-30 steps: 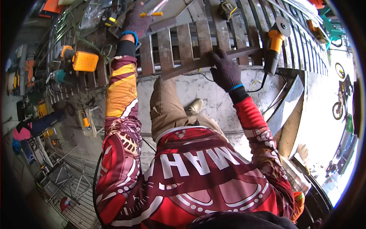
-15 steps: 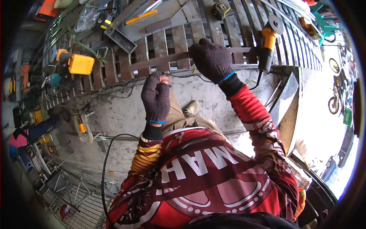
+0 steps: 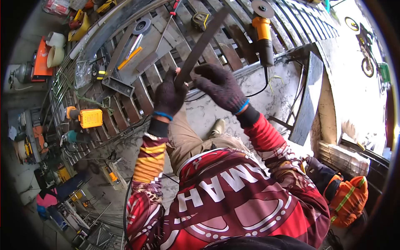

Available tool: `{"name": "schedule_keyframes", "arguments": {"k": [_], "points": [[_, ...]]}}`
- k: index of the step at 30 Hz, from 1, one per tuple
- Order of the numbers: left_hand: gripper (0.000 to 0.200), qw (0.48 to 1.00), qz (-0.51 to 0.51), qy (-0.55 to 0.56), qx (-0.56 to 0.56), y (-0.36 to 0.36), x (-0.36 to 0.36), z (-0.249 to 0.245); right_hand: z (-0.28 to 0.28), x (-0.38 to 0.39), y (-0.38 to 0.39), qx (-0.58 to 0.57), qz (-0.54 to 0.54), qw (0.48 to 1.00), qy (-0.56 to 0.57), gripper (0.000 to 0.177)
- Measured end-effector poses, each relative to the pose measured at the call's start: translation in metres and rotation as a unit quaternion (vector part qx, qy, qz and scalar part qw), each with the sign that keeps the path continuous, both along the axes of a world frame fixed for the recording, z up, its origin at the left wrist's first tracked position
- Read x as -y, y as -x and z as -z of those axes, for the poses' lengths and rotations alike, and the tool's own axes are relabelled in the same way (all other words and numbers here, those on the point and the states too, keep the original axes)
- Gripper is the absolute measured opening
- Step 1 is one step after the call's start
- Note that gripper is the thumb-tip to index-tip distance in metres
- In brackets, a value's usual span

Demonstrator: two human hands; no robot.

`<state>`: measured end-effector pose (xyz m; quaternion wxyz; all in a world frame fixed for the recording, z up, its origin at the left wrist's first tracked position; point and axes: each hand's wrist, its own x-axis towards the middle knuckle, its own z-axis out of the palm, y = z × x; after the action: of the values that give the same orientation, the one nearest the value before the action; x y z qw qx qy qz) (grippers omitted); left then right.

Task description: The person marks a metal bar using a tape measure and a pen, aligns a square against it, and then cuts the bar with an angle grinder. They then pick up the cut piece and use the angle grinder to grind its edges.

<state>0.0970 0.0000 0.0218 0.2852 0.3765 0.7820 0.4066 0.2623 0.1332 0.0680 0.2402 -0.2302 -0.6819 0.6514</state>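
A flat dark metal bar [image 3: 203, 46] rises at a slant from my gloved left hand [image 3: 170, 93], whose fingers are wrapped round its lower end. Bare fingertips poke out of that dark knit glove. Close to the bar's right side is my gloved right hand [image 3: 222, 86], its fingers curved and apart, with nothing held between them. Beneath the bar lies a slatted metal bench [image 3: 166, 62]. On its right part rests a yellow and black angle grinder [image 3: 263, 37] with its disc toward the far side. A tape measure [image 3: 200, 21] sits left of the grinder.
A yellow-handled cutter [image 3: 130, 57], a loose disc [image 3: 142, 26] and a rectangular steel channel piece [image 3: 118, 86] lie on the bench's left half. Another yellow grinder [image 3: 89, 118] is farther left. The grinder's cable [image 3: 264, 85] hangs off the front edge. Orange clothing [image 3: 350, 200] lies behind at right.
The bar has gone from lying across the slats under my right hand to slanting upward in my left hand. My right hand has come off it. The view has shifted.
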Motion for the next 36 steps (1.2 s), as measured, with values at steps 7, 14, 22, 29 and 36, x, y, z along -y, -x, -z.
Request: {"name": "schedule_keyframes", "arguments": {"k": [7, 14, 22, 29, 36], "points": [[0.062, 0.935, 0.130, 0.210, -0.254, 0.055, -0.009, 0.007, 0.058, -0.018, -0.096, 0.148, 0.070, 0.985, 0.053, 0.029], [0.045, 0.939, 0.085, 0.066, -0.328, 0.050, -0.008, -0.004, 0.079, -0.049, -0.118, 0.114, 0.237, 0.965, -0.009, 0.026], [0.033, 0.952, 0.033, -0.093, -0.290, -0.013, -0.003, 0.012, 0.063, -0.193, -0.064, 0.376, 0.374, 0.737, -0.420, 0.071], [0.024, 0.984, 0.097, -0.123, -0.085, -0.103, 0.009, 0.017, 0.082, -0.245, -0.061, 0.391, 0.260, 0.860, -0.201, 0.075], [0.111, 0.989, 0.142, -0.043, 0.002, -0.159, -0.015, 0.023, 0.040, -0.086, -0.098, 0.037, 0.241, 0.969, 0.047, 0.068]]}}
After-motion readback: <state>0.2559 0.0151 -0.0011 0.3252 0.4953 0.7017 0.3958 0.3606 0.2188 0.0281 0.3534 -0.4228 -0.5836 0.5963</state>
